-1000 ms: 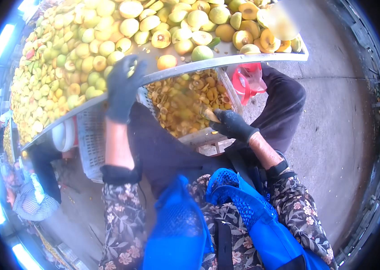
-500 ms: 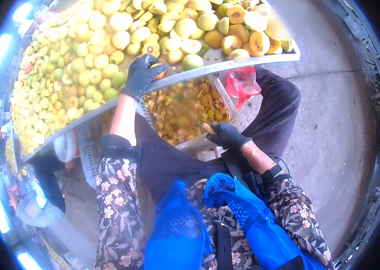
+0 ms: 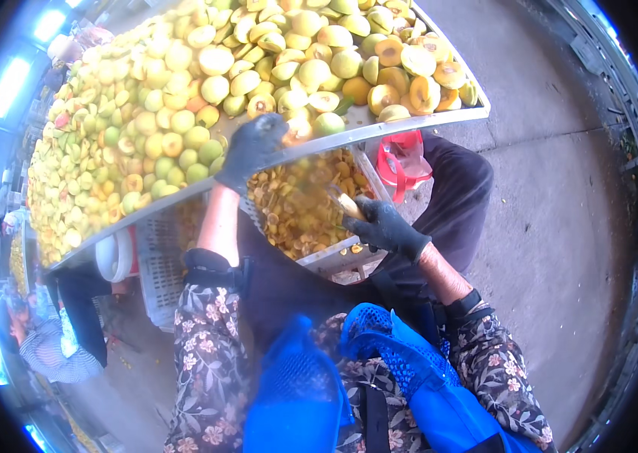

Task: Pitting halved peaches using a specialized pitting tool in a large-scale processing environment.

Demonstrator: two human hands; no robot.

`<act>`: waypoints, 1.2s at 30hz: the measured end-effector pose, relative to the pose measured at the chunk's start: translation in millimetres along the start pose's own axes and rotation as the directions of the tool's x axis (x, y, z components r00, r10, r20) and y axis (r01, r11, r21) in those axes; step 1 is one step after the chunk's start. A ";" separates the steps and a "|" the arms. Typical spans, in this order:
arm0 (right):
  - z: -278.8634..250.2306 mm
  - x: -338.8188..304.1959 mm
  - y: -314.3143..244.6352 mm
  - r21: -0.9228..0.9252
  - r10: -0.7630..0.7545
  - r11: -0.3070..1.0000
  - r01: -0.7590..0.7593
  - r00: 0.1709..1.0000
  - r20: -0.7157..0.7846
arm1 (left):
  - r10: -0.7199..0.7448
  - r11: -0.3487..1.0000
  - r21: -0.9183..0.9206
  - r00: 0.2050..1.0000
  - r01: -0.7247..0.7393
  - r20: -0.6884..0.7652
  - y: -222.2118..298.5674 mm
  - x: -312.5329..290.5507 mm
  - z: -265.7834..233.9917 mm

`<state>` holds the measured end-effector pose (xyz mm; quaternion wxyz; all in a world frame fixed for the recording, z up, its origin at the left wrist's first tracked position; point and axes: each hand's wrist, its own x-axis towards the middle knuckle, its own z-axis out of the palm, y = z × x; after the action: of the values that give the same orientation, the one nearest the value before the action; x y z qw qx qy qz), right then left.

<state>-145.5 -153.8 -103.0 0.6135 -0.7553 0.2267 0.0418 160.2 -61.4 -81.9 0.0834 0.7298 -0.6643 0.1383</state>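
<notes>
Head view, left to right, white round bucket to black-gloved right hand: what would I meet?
White round bucket, grey perforated plastic crate, black-gloved left hand, slim tan-handled tool, black-gloved right hand.

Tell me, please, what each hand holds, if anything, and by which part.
The right hand holds a tool by its handle; whether the left hand grips a fruit is too blurred to tell.

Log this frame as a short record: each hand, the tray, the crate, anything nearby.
Left hand: gloved, at tray's near edge, beside a yellow-orange fruit; grip unclear
Right hand: gloved, holding a tan-handled tool
Tray: heaped with fruit, some halved
Crate: below tray edge, holds fruit pieces
Nearby: red-trimmed bag right of crate; another person far left
</notes>
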 end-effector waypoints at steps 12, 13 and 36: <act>-9.1 5.2 -8.8 0.266 -0.089 0.948 0.173 0.949 -0.302 | -0.516 0.321 -0.898 0.851 0.300 0.100 51.9 15.7 -17.6; -13.4 6.7 -28.6 0.268 -0.081 0.949 0.166 0.950 -0.302 | -0.527 0.260 -0.921 0.842 0.291 0.117 61.7 11.8 -28.4; 45.9 -13.9 -84.1 -0.554 -0.653 0.699 0.454 0.720 -0.234 | -0.777 0.352 -0.929 0.589 0.114 -0.222 162.3 -22.7 -98.9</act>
<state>-115.0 -94.2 -33.2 0.3372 -0.9009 0.0903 -0.2578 -11.7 -26.5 -5.3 0.6846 0.6558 -0.3181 0.0054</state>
